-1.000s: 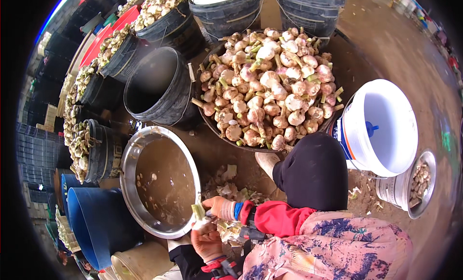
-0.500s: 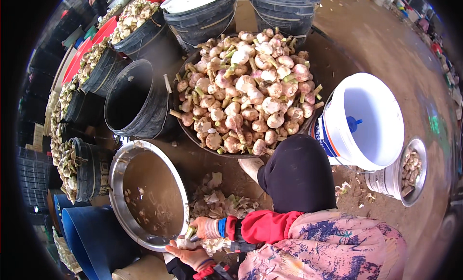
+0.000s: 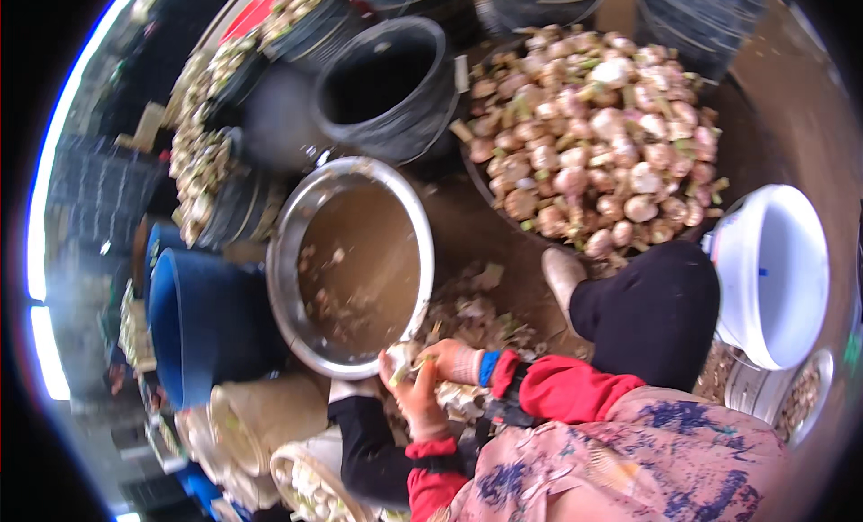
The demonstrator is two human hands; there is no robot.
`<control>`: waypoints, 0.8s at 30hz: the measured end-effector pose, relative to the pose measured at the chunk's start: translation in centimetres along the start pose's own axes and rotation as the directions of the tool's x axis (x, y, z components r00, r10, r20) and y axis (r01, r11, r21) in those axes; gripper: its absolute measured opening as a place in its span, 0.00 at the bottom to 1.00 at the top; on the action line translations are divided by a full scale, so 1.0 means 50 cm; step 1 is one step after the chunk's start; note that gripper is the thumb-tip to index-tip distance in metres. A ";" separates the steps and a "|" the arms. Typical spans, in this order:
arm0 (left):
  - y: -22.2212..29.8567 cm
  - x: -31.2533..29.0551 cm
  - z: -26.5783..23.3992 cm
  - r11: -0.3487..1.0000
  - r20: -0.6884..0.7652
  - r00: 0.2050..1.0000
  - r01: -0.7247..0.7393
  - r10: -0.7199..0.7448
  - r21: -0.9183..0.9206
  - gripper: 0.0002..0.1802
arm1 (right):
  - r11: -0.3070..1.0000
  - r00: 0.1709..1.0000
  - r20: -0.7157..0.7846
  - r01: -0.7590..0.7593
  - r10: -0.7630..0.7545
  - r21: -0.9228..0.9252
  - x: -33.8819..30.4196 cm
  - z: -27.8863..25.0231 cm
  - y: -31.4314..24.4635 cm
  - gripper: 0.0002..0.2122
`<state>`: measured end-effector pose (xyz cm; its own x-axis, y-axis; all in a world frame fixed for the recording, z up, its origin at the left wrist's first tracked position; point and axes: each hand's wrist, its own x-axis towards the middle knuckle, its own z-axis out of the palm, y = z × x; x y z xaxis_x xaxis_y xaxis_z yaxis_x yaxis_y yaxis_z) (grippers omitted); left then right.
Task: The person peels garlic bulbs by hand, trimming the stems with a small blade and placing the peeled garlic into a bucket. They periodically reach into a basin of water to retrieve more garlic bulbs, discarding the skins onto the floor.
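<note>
Beside the near rim of a metal basin, my hands meet around a pale garlic bulb. My left hand grips it from below, fingers and thumb wrapped round it. From the right, my gloved right hand, with a blue cuff, closes its fingertips on the stem side of the same bulb. Blur hides the exact fingertip contact. Cloudy brown water with floating bits of skin fills the basin. Beyond my right knee rises a heap of untrimmed garlic in a wide dark container.
Loose garlic skins litter the ground between basin and heap. A white bucket stands at right, near a small bowl of cloves. Left are a blue barrel, beige tubs and a dark bucket. Garlic-filled buckets line the far left.
The view has swung left, so basin and heap appear farther right and higher. My hands stay together on the bulb near the basin's rim, the left now more upright beneath it.
</note>
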<state>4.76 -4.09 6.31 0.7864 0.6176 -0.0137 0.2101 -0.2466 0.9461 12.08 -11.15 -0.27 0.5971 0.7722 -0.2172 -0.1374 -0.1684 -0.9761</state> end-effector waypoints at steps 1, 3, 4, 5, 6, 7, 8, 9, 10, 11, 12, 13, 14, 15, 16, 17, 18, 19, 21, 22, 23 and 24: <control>-0.027 0.012 -0.013 0.968 -0.045 0.987 0.142 -0.154 -0.205 0.32 | 1.000 0.997 0.069 -0.019 0.017 0.022 -0.010 0.006 -0.020 0.14; -0.070 0.035 -0.066 0.966 -0.036 0.980 0.187 -0.197 -0.178 0.23 | 0.995 0.992 0.126 -0.007 -0.006 0.100 -0.022 0.004 -0.037 0.13; -0.074 0.036 -0.092 0.868 0.036 0.939 0.332 -0.343 -0.369 0.21 | 0.993 0.985 0.160 -0.085 0.070 0.084 -0.031 -0.010 -0.083 0.11; -0.010 0.048 -0.067 0.497 0.085 0.808 0.437 -0.583 -0.750 0.17 | 0.980 0.989 0.117 -0.107 0.088 0.170 -0.026 -0.020 -0.069 0.10; -0.017 0.048 -0.070 0.538 0.009 0.837 0.359 -0.546 -0.763 0.17 | 0.958 0.991 0.084 -0.126 0.107 0.257 -0.022 -0.020 -0.067 0.10; -0.015 0.037 -0.082 0.549 0.029 0.816 0.414 -0.577 -0.726 0.17 | 0.930 0.989 0.042 -0.149 0.143 0.337 -0.016 -0.022 -0.066 0.09; 0.003 0.030 -0.073 0.548 0.063 0.788 0.480 -0.612 -0.685 0.17 | 0.893 0.981 -0.009 -0.173 0.194 0.416 -0.014 -0.030 -0.060 0.09; 0.000 0.016 -0.071 0.624 0.001 0.821 0.436 -0.572 -0.648 0.16 | 0.960 0.986 -0.119 -0.085 0.121 0.268 -0.007 -0.037 -0.071 0.08; 0.000 0.003 -0.082 0.621 -0.007 0.815 0.435 -0.579 -0.652 0.16 | 0.983 0.958 -0.222 -0.176 0.183 0.052 -0.019 -0.055 -0.079 0.08; 0.005 -0.006 -0.088 0.583 0.088 0.796 0.509 -0.599 -0.633 0.16 | 0.976 0.943 -0.292 -0.107 0.161 0.190 -0.011 -0.072 -0.044 0.08; 0.013 -0.014 -0.092 0.545 0.180 0.768 0.579 -0.615 -0.606 0.16 | 0.947 0.921 -0.362 -0.025 0.147 0.320 0.000 -0.089 0.011 0.08; 0.032 -0.024 -0.094 0.485 0.228 0.744 0.603 -0.628 -0.634 0.15 | 0.949 0.889 -0.412 -0.070 0.200 0.308 0.012 -0.118 0.066 0.08; 0.030 -0.029 -0.100 0.482 0.220 0.741 0.601 -0.634 -0.637 0.15 | 0.948 0.854 -0.458 -0.114 0.246 0.296 0.014 -0.140 0.062 0.07; 0.027 -0.034 -0.106 0.485 0.199 0.743 0.590 -0.639 -0.646 0.15 | 0.956 0.902 -0.341 -0.292 0.266 -0.026 0.007 -0.136 0.058 0.12; 0.025 -0.038 -0.111 0.487 0.180 0.745 0.578 -0.642 -0.654 0.16 | 0.847 0.919 -0.229 -0.387 0.322 -0.363 0.000 -0.131 0.050 0.17; 0.011 -0.038 -0.112 0.512 0.153 0.756 0.563 -0.636 -0.649 0.19 | 0.888 0.968 -0.214 -0.209 0.129 -0.410 -0.006 -0.103 0.051 0.20; -0.001 -0.035 -0.107 0.509 0.151 0.757 0.559 -0.636 -0.654 0.19 | 0.892 0.981 -0.183 -0.023 -0.067 -0.452 -0.010 -0.059 0.053 0.24; -0.013 -0.032 -0.104 0.564 0.091 0.746 0.571 -0.659 -0.597 0.20 | 0.962 0.994 -0.084 0.040 -0.065 -0.269 -0.006 -0.029 0.036 0.25; -0.030 -0.024 -0.094 0.642 -0.004 0.736 0.588 -0.677 -0.492 0.24 | 0.999 0.999 0.030 0.044 -0.044 0.011 -0.010 0.016 -0.007 0.26; -0.036 -0.021 -0.087 0.652 -0.004 0.735 0.599 -0.678 -0.465 0.23 | 0.996 0.999 0.051 0.005 -0.009 0.092 -0.016 0.026 -0.025 0.26; -0.037 -0.019 -0.074 0.683 -0.032 0.741 0.599 -0.670 -0.418 0.22 | 0.997 0.999 0.042 -0.004 0.007 -0.083 -0.032 0.021 -0.070 0.24; -0.037 -0.017 -0.065 0.711 -0.061 0.748 0.599 -0.661 -0.369 0.22 | 0.984 0.999 0.001 0.035 -0.036 -0.176 -0.032 0.032 -0.067 0.23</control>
<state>1.82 -1.75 5.60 0.4135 0.6703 -0.6163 0.4058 0.4702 0.7837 10.32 -10.86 3.34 0.6006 0.7785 -0.1823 0.0251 -0.2463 -0.9689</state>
